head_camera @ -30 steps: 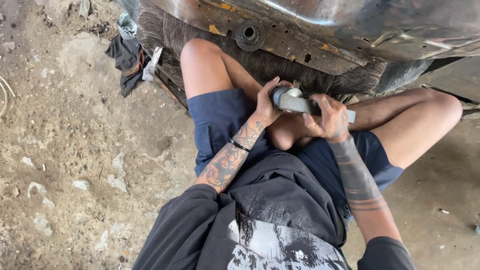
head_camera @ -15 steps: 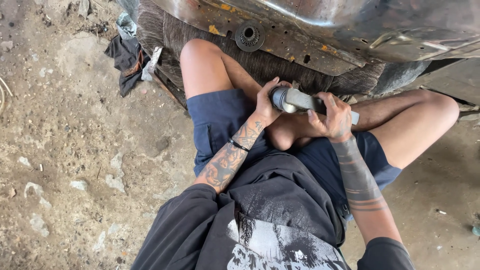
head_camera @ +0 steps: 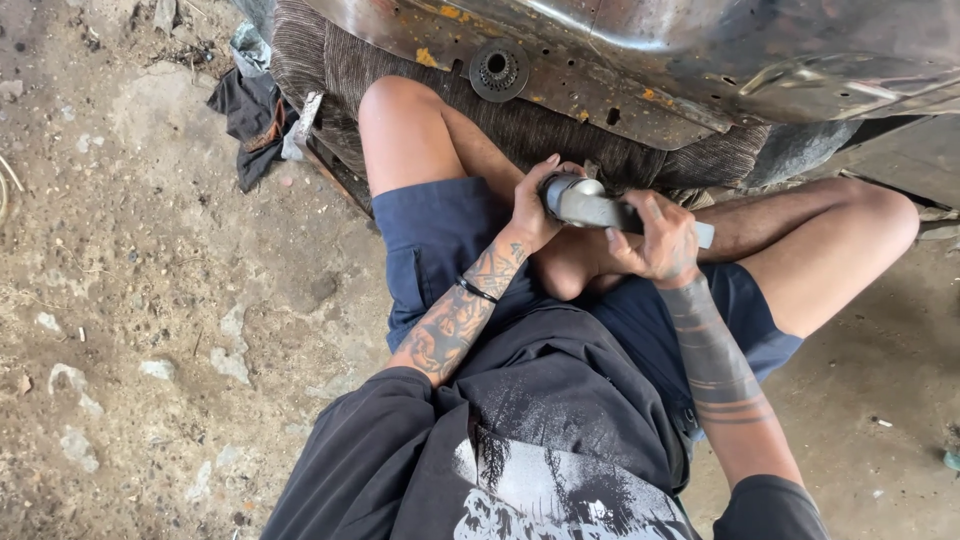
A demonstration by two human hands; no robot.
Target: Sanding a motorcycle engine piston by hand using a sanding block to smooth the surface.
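left hand (head_camera: 532,208) wraps the gray tool's (head_camera: 585,203) round head | right hand (head_camera: 662,243) squeezes its handle | not yet touching the metal panel (head_camera: 560,70) (sitting on dirt)

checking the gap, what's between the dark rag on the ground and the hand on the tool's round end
In the head view, the raised bare knee lies between the dark rag and the left hand on the grey tool.

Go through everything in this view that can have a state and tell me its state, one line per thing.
Grey cylindrical metal tool: lifted over the lap, lying roughly level.
Left hand: closed around the tool's rounded end.
Right hand: wrapped around the tool's shaft.
Rusty metal panel: overhead, paint flaked and yellowed.
Round toothed fitting: mounted on the panel.
Dark cloth rag: crumpled on the dirt floor.
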